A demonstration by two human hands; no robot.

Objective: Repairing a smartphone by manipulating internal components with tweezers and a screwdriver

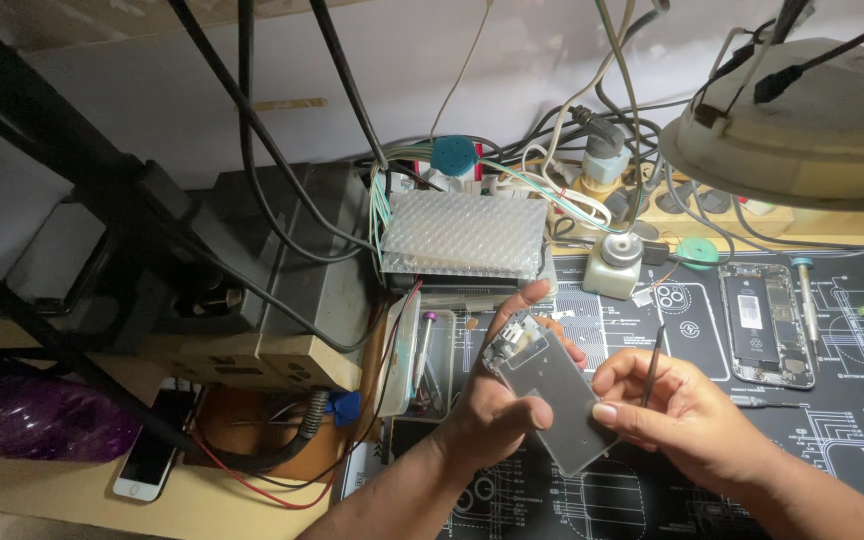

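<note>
head view: two hands over a dark work mat (852,440).
left hand (497,415) grips a grey phone panel (560,398) above the mat; right hand (687,415) steadies its edge, fingers pinching thin tweezers (653,365). an opened phone (766,325) lies well apart.

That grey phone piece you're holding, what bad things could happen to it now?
1. The left hand holds the grey phone panel above the work mat, so it might slip and fall.
2. The right hand also pinches thin tweezers; their tip could scratch the panel.
3. The opened phone and screwdrivers lie close by, easy to knock.
</note>
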